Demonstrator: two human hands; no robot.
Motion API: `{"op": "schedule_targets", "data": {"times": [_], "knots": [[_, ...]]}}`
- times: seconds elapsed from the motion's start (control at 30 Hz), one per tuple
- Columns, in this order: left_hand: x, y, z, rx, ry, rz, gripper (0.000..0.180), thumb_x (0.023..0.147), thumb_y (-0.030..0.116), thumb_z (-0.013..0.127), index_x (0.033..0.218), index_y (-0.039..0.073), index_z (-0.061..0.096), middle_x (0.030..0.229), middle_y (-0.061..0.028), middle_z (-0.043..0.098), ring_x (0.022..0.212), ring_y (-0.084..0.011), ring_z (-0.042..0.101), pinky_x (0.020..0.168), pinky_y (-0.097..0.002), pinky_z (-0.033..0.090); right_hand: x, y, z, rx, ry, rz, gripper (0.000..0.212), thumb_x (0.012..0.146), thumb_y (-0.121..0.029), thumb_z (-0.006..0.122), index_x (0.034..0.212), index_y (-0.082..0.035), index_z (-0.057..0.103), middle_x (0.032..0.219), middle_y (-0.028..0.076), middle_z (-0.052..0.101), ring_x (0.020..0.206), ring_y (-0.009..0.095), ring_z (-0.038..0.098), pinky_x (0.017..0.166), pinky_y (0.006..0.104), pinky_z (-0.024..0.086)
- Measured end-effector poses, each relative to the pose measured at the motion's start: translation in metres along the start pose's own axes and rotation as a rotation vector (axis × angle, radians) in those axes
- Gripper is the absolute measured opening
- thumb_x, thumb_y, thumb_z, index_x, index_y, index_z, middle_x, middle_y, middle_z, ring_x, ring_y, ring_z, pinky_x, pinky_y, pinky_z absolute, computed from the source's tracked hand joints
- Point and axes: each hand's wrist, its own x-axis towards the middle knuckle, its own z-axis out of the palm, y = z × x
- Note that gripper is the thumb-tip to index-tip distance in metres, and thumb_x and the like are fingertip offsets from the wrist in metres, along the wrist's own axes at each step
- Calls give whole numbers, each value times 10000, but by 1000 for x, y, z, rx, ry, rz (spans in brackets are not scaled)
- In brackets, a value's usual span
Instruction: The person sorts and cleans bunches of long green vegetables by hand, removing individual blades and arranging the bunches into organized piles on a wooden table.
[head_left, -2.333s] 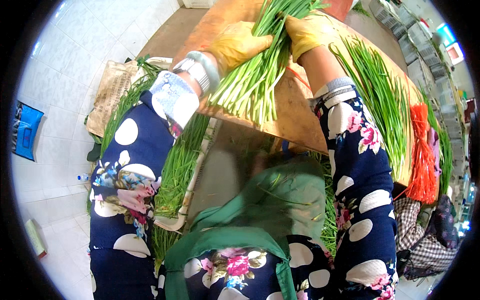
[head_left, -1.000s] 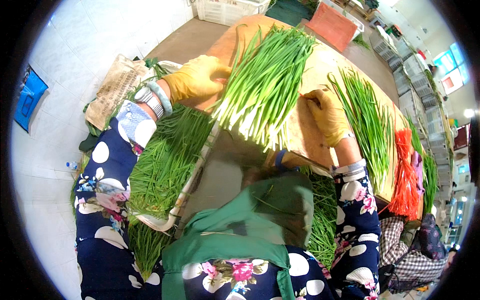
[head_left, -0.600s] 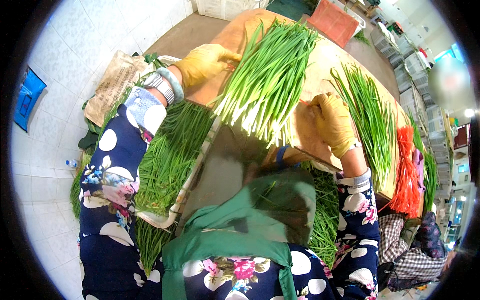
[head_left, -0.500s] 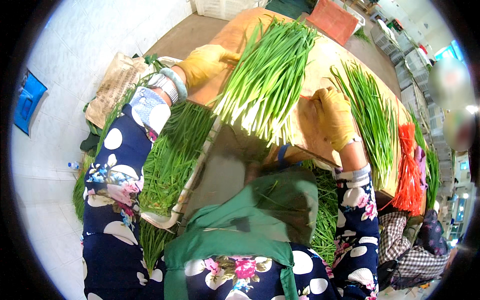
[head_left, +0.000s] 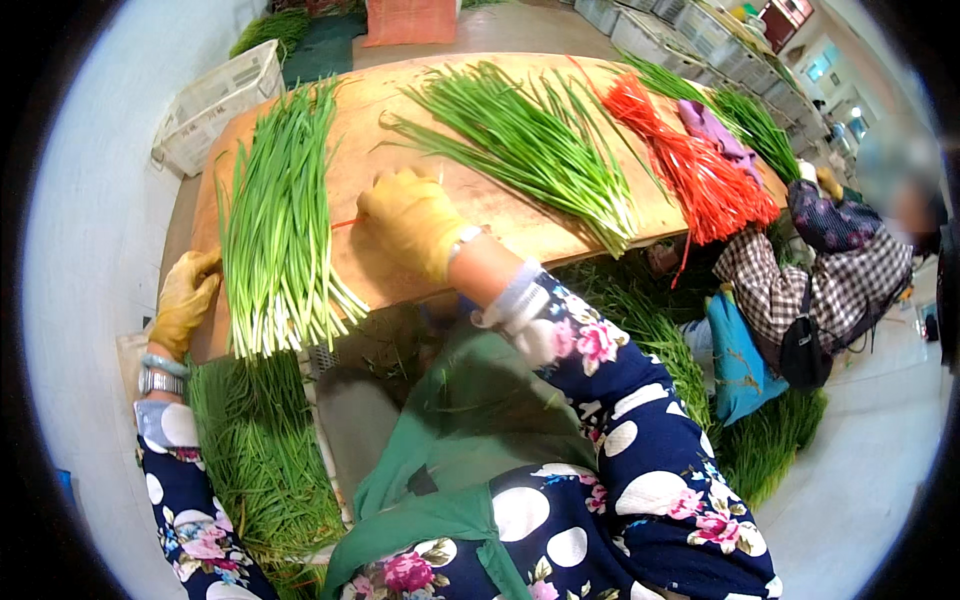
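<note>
A bundle of garlic chives lies on the left part of the wooden board, pale cut ends toward me. My left hand, in a yellow glove, is closed at the bundle's left edge; what its fingertips pinch is hidden. To the right of the bundle, my gloved right hand is closed on a thin red plastic tie. The tie's short visible piece runs from the fist toward the chives. A second chive bundle lies farther right, beside a heap of red plastic ties.
The wooden board spans the space before me. Loose chives lie below its left end. A white crate stands at the back left. On the right, a person in a checked garment sits near a blue bag and a purple cloth.
The view has swung right, so the board and bundle appear farther left and more of the co-worker shows. Both hands stay on either side of the same bundle.
</note>
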Motion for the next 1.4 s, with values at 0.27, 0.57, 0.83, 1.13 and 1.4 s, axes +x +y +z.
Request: {"op": "schedule_targets", "data": {"times": [0.27,0.57,0.83,1.13,1.4], "knots": [[-74,1,-5,-591,391,-10,297,959,55,512,1239,12,600,1242,-85,600,1145,-201,551,1000,-320,423,-128,58,-113,-92,385,195,244,826,-63,657,1070,-69,644,928,144,650,880,326,620,787,402,498],[-90,229,67,-981,-84,300,187,922,37,577,1083,1,664,1117,-101,647,1067,-190,594,970,-319,452,-189,160,-88,471,125,860,433,872,-419,619,1000,-12,695,926,225,686,881,341,674,783,377,508],[-61,290,87,-1427,-500,-20,389,953,248,588,1207,-47,593,1217,-155,618,1051,-219,627,950,-338,482,-183,60,-111,1160,500,668,103,864,-104,670,938,-39,701,815,132,658,689,248,623,641,314,492],[-49,332,136,-1626,-524,-55,468,1014,319,462,1284,-64,475,1047,-154,671,1048,-255,631,933,-366,491,-228,12,-63,828,226,298,115,869,-158,638,882,-46,616,817,146,605,766,340,607,669,413,480],[-21,312,79,-2095,-269,161,381,1040,253,397,1239,-42,536,551,55,326,453,-40,327,483,-202,326,-217,94,-118,609,441,408,111,858,-116,631,820,-14,610,759,152,599,694,334,598,638,377,492]]}}
